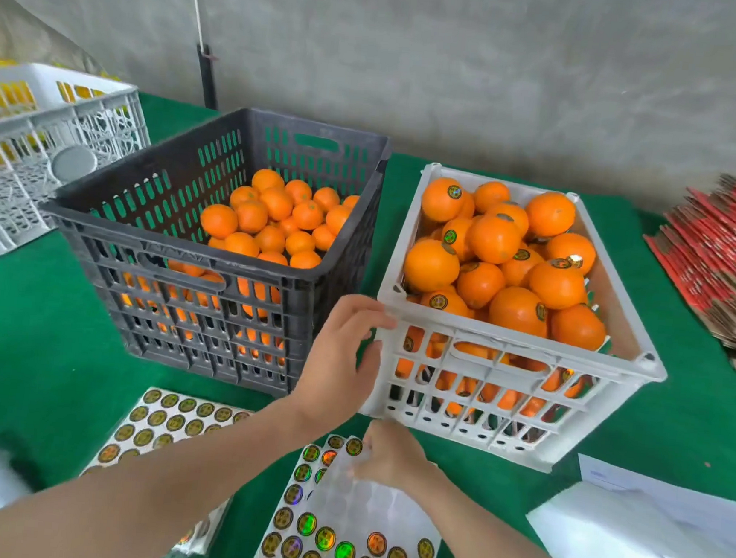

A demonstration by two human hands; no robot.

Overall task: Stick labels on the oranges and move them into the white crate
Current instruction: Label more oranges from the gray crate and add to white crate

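Label sheet in R fingers; L fingers grip crate

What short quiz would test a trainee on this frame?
1. True or false: the oranges in the black crate carry labels.
2. The left hand holds: A. the black crate, B. the white crate, C. an orange?
3. Fill in: the right hand touches a sheet of ____.
Key: 1 false; 2 B; 3 labels.
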